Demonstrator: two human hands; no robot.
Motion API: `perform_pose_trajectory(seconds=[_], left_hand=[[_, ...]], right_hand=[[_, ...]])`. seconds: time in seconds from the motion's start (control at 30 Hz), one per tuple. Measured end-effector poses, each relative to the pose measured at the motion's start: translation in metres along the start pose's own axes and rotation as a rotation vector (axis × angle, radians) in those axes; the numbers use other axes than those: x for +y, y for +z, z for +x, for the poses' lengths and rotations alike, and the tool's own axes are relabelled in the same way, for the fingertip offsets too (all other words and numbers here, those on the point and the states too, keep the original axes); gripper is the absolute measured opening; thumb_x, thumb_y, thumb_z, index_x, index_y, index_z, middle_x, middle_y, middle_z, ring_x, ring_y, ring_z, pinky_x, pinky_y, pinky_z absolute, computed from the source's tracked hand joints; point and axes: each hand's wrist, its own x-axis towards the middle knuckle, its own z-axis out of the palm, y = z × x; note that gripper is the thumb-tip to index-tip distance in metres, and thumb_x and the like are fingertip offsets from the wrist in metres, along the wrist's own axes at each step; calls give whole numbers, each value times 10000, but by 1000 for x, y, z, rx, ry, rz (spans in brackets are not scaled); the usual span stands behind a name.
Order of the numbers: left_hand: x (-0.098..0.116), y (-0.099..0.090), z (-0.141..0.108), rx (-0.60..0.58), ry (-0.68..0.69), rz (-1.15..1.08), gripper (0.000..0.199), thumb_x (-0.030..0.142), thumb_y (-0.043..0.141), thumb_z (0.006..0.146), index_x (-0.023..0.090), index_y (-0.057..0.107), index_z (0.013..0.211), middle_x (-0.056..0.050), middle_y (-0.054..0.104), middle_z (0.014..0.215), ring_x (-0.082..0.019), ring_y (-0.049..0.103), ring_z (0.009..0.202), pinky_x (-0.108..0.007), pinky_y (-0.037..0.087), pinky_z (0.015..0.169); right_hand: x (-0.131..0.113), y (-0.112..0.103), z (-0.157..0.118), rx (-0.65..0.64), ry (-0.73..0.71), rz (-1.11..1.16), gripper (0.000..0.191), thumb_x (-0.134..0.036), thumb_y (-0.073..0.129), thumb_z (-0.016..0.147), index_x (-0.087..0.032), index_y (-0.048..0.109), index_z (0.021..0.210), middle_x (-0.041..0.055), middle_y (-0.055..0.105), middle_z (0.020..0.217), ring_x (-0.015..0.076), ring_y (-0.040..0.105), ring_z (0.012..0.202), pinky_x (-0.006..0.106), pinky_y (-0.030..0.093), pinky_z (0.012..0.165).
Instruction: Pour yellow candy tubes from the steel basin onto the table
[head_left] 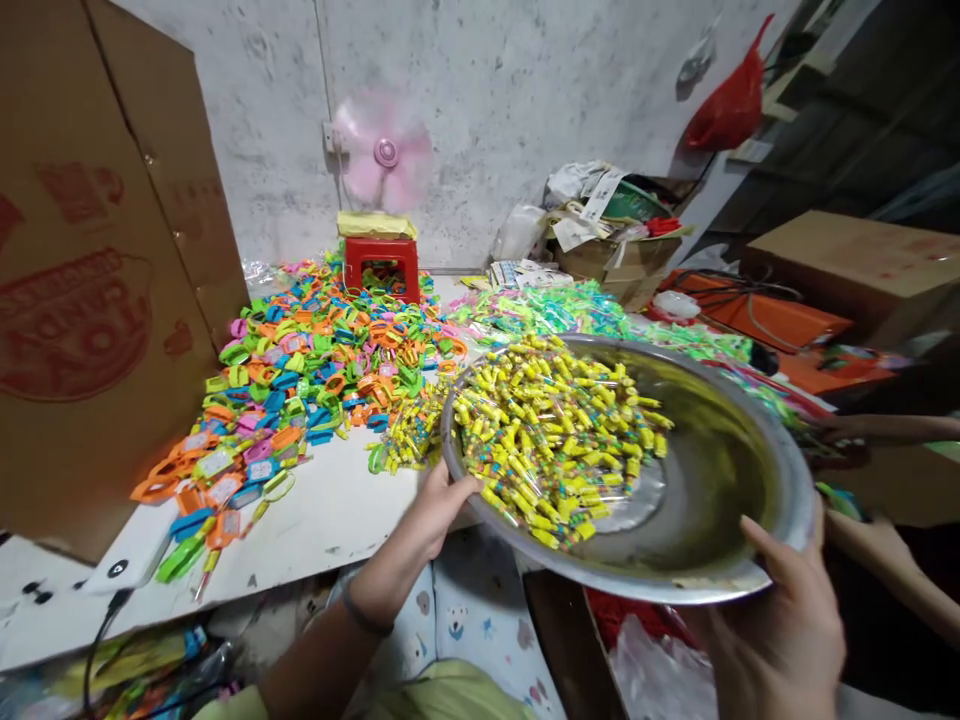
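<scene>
**Both hands tilt a steel basin of yellow packets over a crowded table**

The right hand, nearest the camera, grips the near rim of a wide metal basin, thumb hooked over the edge and fingers closed beneath it. The left hand clasps the rim on the opposite side, its fingers curled under the metal, a dark band on the wrist. The basin hangs above the front edge of the white table, tipped down towards the left, so that the yellow packets inside lie heaped against its lower side while the higher side shows bare steel. Just beyond the low rim, a small cluster of the same yellow packets rests on the table. Another person's hand reaches in from the right, behind the basin. Farther back, a broad heap of orange, green, blue and pink plastic pieces spreads across the table, with a red stool standing at its far end. A brown carton stands at the left, and a pink fan is mounted on the grey wall behind.
</scene>
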Motion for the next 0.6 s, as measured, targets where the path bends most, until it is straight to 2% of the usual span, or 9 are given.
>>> perform_pose_trajectory(seconds=[0.1, 0.2, 0.27, 0.33, 0.4, 0.47, 0.53, 0.6], left_hand=[[3, -7, -18, 91, 61, 107, 384, 199, 664, 633, 158, 632, 1013, -60, 703, 953, -239, 637, 942, -312, 507, 823], [0, -19, -45, 107, 97, 193, 456, 214, 688, 647, 170, 610, 1094, -62, 705, 994, -259, 634, 1026, -343, 508, 898], [-6, -27, -65, 98, 133, 213, 530, 229, 709, 666, 189, 580, 1178, -76, 674, 1143, -263, 594, 1146, -355, 469, 1001], [-17, -32, -84, 91, 166, 206, 616, 234, 718, 685, 216, 536, 1273, -80, 580, 1329, -258, 510, 1274, -347, 398, 1094], [-30, -33, -100, 76, 159, 200, 680, 234, 722, 693, 232, 500, 1336, -76, 490, 1430, -261, 446, 1338, -334, 369, 1124], [-41, -30, -112, 25, 128, 213, 693, 241, 713, 710, 241, 485, 1365, -69, 424, 1481, -270, 415, 1362, -323, 386, 1114], [-50, -24, -119, -46, 118, 241, 673, 248, 690, 741, 255, 478, 1379, -56, 376, 1513, -269, 392, 1379, -320, 388, 1114], [-60, -19, -124, -113, 134, 272, 665, 237, 663, 762, 254, 462, 1396, -60, 368, 1519, -270, 367, 1394, -342, 357, 1138]], right_hand=[[19, -25, -15, 24, 207, 39, 621, -440, 566, 802, -373, 471, 1412, 24, 436, 1476, 329, 326, 1382, 458, 357, 1133], [42, -54, -28, 22, 448, 131, 398, -503, 648, 746, -321, 696, 1096, 84, 630, 1267, 376, 471, 1278, 495, 495, 1016], [56, -72, -36, -23, 563, 170, 315, -498, 721, 666, -275, 718, 888, 91, 723, 1045, 401, 604, 1119, 528, 572, 902], [66, -88, -43, -51, 619, 175, 302, -465, 771, 596, -261, 696, 806, 68, 745, 916, 387, 678, 971, 513, 620, 792], [72, -101, -50, -29, 690, 176, 343, -445, 800, 559, -272, 688, 834, 49, 747, 917, 356, 702, 901, 453, 643, 702], [76, -116, -56, 12, 822, 171, 445, -447, 820, 526, -283, 683, 917, 51, 745, 940, 350, 707, 874, 424, 643, 644], [81, -135, -61, 23, 930, 121, 582, -460, 825, 510, -288, 656, 1040, 65, 740, 971, 367, 701, 889, 447, 639, 647], [88, -159, -65, 0, 921, -3, 676, -473, 811, 523, -284, 611, 1140, 81, 728, 1027, 385, 682, 954, 480, 633, 687]])
